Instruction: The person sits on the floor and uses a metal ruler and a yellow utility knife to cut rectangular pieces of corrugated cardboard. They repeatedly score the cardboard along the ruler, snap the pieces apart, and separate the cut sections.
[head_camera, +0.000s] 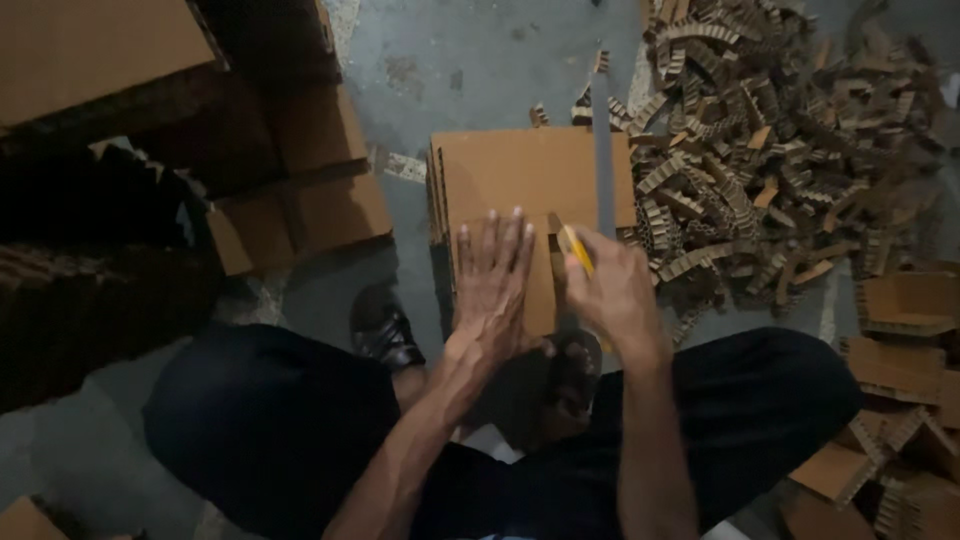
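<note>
- The left hand (490, 285) lies flat, fingers (492, 240) spread wide and holding nothing, pressing down on the stack of flat brown corrugated cardboard sheets (500, 175) that rests on the grey concrete floor (450, 60).
- The right hand (615, 295) has its fingers curled tightly around a yellow-handled utility knife (573, 245), whose tip meets the cardboard just beside the left fingertips.
- Beyond the right fingers, further to the right, a large heap of cut brown corrugated cardboard strips (770, 140) covers the floor.
- Past the left fingers, on the far left side, sit folded brown cardboard boxes (300, 190).
- Below both wrists, the person's dark trousers (270, 420) and a black sandal (385, 330) show; the person crouches over the work.
- Risk, as a judgement: the blade sits very close to the spread left fingers, so a slip or a sudden give in the cardboard could drive it into them.
- The dim light also makes the cut line hard to see, and the stack could shift under uneven pressure.
</note>
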